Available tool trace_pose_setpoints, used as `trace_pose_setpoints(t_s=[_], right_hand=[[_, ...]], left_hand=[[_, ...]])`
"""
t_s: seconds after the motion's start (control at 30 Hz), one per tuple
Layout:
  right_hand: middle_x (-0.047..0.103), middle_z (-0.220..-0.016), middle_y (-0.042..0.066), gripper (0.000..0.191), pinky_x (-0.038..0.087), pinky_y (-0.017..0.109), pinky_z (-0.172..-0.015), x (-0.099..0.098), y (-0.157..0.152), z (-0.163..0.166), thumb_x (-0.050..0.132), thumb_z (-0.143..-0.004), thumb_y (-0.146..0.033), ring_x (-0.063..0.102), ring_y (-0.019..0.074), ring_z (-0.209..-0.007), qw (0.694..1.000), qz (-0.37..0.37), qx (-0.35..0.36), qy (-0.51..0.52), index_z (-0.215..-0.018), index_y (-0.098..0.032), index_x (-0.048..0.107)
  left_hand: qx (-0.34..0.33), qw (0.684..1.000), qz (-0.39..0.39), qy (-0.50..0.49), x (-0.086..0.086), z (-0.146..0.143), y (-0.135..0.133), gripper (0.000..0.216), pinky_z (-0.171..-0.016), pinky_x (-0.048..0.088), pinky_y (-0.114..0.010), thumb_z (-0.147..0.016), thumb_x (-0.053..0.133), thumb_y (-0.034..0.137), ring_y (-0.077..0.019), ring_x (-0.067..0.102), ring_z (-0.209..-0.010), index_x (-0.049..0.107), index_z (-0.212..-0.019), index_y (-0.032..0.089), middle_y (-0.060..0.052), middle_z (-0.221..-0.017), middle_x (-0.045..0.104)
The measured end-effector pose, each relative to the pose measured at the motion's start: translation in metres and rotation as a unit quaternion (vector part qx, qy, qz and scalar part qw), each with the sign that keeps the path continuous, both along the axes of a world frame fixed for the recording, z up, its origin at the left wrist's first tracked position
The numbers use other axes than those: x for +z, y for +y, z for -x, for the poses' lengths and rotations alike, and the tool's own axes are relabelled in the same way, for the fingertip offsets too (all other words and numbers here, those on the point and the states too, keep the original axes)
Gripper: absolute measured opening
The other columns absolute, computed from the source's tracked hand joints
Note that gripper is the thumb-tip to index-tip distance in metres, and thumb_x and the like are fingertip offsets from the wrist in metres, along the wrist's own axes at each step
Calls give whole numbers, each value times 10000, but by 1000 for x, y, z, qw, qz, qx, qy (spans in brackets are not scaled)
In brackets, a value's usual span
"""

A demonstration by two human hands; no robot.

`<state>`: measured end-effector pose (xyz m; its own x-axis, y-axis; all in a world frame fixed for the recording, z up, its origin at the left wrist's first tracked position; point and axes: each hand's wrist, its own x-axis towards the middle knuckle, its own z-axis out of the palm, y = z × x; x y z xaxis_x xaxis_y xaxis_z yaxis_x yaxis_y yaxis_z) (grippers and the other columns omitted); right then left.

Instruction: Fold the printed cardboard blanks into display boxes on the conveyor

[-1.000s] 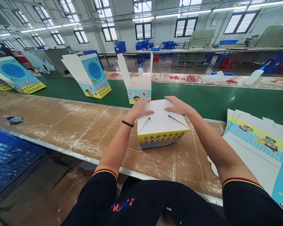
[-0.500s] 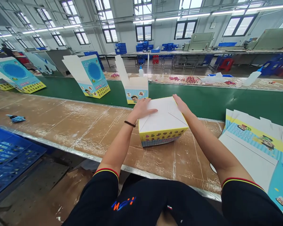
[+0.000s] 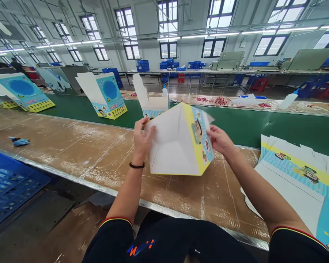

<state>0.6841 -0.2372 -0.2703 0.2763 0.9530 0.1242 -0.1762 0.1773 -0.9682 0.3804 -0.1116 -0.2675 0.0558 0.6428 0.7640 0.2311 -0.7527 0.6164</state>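
A printed cardboard box (image 3: 171, 146) is tilted up over the brown work surface, its white bottom face towards me and a yellow and blue cartoon side on the right. My left hand (image 3: 143, 140) grips its left edge, with the thumb lying on the white face. On the other side my right hand (image 3: 220, 138) pinches the box's printed side near its upper right. Just behind, partly covered by the held box, stands another box (image 3: 150, 104) with raised white flaps.
Open printed boxes (image 3: 109, 95) stand along the green conveyor belt (image 3: 235, 122). Flat box blanks (image 3: 290, 175) are stacked at right. A blue crate (image 3: 13, 186) is at lower left, and a small blue packet (image 3: 19, 141) lies nearby. Beyond the belt stands a white bottle (image 3: 289, 99).
The box has been lifted and turned, so its side with cartoon pictures now faces right. My left hand has moved left and down; my right hand has shifted to the box's printed side.
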Motion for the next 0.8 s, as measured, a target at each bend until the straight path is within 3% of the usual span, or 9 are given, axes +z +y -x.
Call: trace_pose_setpoints(t_s=[0.07,0.13,0.23,0.3,0.37,0.47,0.53,0.67,0.8], right_hand=[[754,-949,3,496,590,347,-832,29,2,-6,943,-585,-479,697,210,-871,992,-86,-35,-87,-914,-255,648],[743,-959,21,407,580,381,-834,53,5,-14,867,-679,-477,687,238,-903,968,-116,-67,-214,-934,-244,652],[741,-976,37,204,553,431,-907,68,15,-35,705,-776,-323,673,278,-968,893,-66,-145,-422,-953,-224,695],[751,-1047,56,252,525,458,-976,67,25,-55,618,-779,-232,664,307,-1041,823,-6,-209,-528,-997,-220,742],[746,-1126,86,332,498,481,-1014,60,33,-78,565,-798,-207,647,332,-1107,759,61,-256,-596,-1057,-217,772],[730,-1173,142,386,462,514,-1015,45,37,-112,506,-858,-213,616,365,-1154,682,147,-293,-654,-1128,-196,782],[722,-1170,172,405,435,518,-1015,35,33,-130,481,-878,-204,596,373,-1173,649,187,-307,-671,-1153,-176,778],[702,-1210,203,459,350,520,-1107,15,24,-141,410,-922,-175,567,356,-1233,638,229,-329,-657,-1243,-131,736],[515,-1534,197,563,237,536,-1212,-2,17,-125,471,-912,-230,382,349,-1464,660,167,-358,-639,-1455,-119,568]], left_hand=[[54,996,31,-63,-21,-8,3,410,-1025,517,-392,-951,555,475,-229,642,-1144,571,-1255,201,-125,-1223,656],[89,991,90,-43,-48,-21,1,385,-1032,512,-410,-967,500,419,-234,637,-1144,542,-1268,183,-145,-1218,648],[69,969,179,155,-91,-40,-11,371,-1083,476,-479,-950,493,320,-270,614,-1204,551,-1287,176,-172,-1261,647],[20,940,202,275,-112,-50,-21,363,-1089,464,-513,-882,596,278,-301,618,-1207,610,-1237,204,-149,-1229,680],[-15,924,204,322,-124,-55,-27,347,-1095,456,-524,-816,678,246,-319,626,-1203,664,-1162,228,-119,-1194,711],[-27,919,202,338,-126,-55,-29,311,-1114,441,-517,-830,665,226,-313,626,-1218,690,-1139,230,-109,-1221,718],[-27,916,203,345,-125,-54,-27,311,-1111,444,-515,-849,641,220,-308,631,-1207,691,-1156,228,-110,-1224,718],[-21,909,202,365,-123,-51,-25,323,-1099,457,-517,-862,623,223,-312,638,-1193,695,-1176,208,-120,-1207,719],[-21,911,192,365,-124,-47,-23,302,-1080,479,-508,-860,606,241,-311,649,-1179,700,-1145,214,-114,-1192,730]])
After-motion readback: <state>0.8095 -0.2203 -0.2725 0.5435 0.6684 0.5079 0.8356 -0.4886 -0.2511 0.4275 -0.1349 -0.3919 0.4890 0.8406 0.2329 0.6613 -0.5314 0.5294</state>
